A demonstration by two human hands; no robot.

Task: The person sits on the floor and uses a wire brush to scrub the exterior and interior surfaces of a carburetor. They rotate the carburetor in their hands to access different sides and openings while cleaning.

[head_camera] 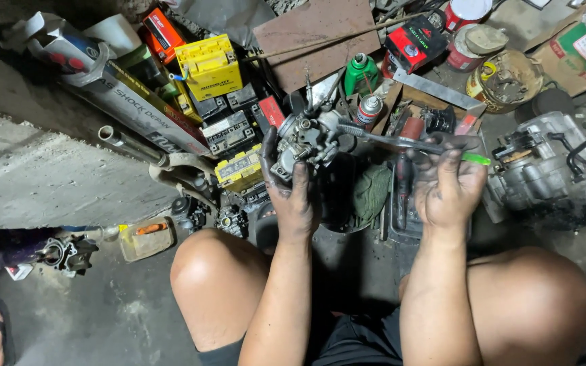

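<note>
The left hand [291, 193], blackened with grease, has its fingers clenched around a metal carburetor [304, 144], held up above the cluttered floor with thumb and fingertips wrapping its lower body. The right hand [447, 186] grips a green-handled screwdriver [408, 144], fingers closed over the handle, the shaft running leftward from them to meet the carburetor's upper side. A green rag [370, 192] lies below, between both sets of fingers.

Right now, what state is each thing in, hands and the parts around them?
Left hand: greasy, gripping the carburetor.
Carburetor: held up off the floor.
Right hand: closed on the screwdriver.
Screwdriver: tip at the carburetor.
Green bottle: upright, capped.
Engine: on the floor, untouched.
</note>
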